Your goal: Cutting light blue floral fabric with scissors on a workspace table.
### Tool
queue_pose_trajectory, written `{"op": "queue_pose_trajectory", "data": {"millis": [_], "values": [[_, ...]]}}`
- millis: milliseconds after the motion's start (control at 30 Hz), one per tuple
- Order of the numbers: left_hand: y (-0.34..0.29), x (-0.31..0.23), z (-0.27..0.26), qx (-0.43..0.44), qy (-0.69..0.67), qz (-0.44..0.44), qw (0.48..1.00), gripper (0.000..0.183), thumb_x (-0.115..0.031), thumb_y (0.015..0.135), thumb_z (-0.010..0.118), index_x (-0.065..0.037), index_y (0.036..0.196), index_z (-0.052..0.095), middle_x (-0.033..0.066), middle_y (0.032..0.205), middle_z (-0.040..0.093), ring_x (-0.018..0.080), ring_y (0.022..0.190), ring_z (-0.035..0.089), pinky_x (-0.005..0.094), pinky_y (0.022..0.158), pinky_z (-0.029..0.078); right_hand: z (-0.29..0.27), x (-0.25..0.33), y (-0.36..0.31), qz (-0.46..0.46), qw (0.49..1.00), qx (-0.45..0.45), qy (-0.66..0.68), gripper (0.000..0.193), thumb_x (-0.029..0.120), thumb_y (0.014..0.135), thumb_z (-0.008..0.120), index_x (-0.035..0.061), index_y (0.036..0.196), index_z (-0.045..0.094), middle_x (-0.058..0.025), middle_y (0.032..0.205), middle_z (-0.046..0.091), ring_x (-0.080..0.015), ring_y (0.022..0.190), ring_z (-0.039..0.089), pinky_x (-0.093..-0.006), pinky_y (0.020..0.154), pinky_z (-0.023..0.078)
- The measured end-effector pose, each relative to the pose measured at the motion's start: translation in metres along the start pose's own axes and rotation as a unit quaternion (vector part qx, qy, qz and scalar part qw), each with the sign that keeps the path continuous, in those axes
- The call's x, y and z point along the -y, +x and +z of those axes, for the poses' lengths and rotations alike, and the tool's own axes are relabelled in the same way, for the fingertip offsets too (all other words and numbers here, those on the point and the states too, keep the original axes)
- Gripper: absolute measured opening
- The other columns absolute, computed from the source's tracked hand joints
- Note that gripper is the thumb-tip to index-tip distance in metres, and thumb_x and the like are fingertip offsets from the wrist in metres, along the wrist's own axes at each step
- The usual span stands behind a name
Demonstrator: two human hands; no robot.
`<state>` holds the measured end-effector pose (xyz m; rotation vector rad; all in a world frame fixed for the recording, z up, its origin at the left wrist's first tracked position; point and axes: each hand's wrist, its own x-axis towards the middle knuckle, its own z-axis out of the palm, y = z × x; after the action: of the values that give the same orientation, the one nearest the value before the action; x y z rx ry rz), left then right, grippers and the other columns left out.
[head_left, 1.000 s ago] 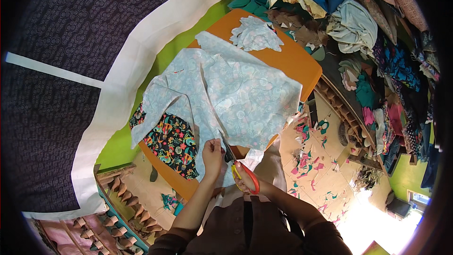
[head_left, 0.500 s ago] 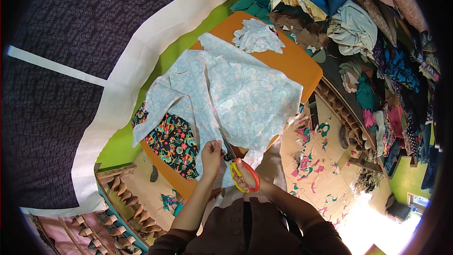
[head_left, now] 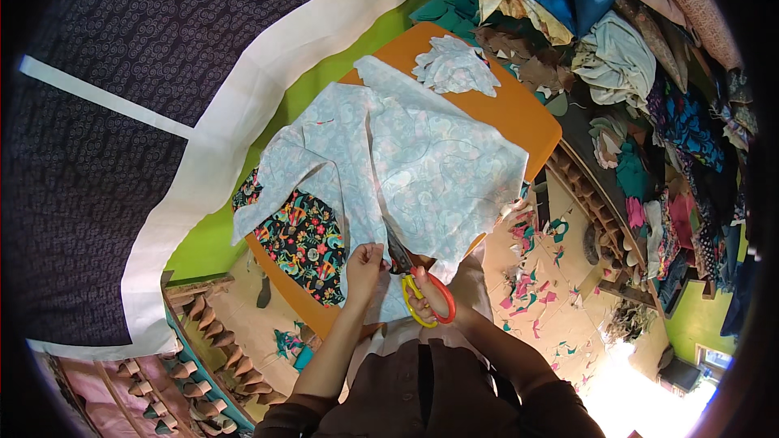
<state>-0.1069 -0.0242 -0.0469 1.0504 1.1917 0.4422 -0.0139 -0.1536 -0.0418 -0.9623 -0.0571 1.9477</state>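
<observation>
A large piece of pale blue floral fabric [head_left: 446,158] lies over the orange table [head_left: 402,42], with curved lines drawn on it. A long cut splits it from the middle down toward me. My left hand [head_left: 365,269] pinches the fabric just left of this cut. In my right hand [head_left: 432,295] are scissors [head_left: 419,323] with one red and one yellow handle loop, their dark blades pointing up into the cut at the near edge. Black fabric with bright flowers [head_left: 302,237] shows beneath the pale cloth at the left.
Cut pale pieces [head_left: 457,66] are stacked at the table's far end. Fabric scraps [head_left: 527,296] litter the tiled floor at right. Wooden racks of shoe-shaped forms [head_left: 213,331] stand lower left; heaped cloth [head_left: 614,57] fills the right side. Dark patterned cloth [head_left: 105,170] with white edging hangs at left.
My view has shifted slightly, so the scene sits a little further right. The scissors have turned slightly at the cut; both hands keep their grips.
</observation>
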Motion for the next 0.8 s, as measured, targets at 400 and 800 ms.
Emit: {"op": "queue_pose_trajectory", "data": {"millis": [400,800], "values": [[0.004,0.001,-0.022,0.066,0.023,-0.016,0.997,0.016,-0.015,0.083,0.054,0.0,0.08,0.051,0.0005,0.062,0.05,0.0069,0.052,0.049,0.0203,0.049,0.045,-0.011,0.009,0.007,-0.037,0.997,0.059,-0.04,0.062,0.069,0.076,0.017,0.0107,0.079,0.036,0.0034,0.05,0.027,-0.0045,0.032,0.023,-0.019,0.027,0.023],[0.004,0.007,-0.035,0.063,0.06,-0.018,0.996,0.018,-0.016,0.085,0.052,0.001,0.08,0.052,0.0008,0.065,0.052,0.0073,0.053,0.049,0.0205,0.051,0.042,-0.006,0.013,-0.003,0.023,0.982,-0.021,-0.188,0.051,0.065,0.079,0.027,0.0152,0.075,0.034,0.0053,0.05,0.028,-0.003,0.035,0.026,-0.0188,0.032,0.025]]}}
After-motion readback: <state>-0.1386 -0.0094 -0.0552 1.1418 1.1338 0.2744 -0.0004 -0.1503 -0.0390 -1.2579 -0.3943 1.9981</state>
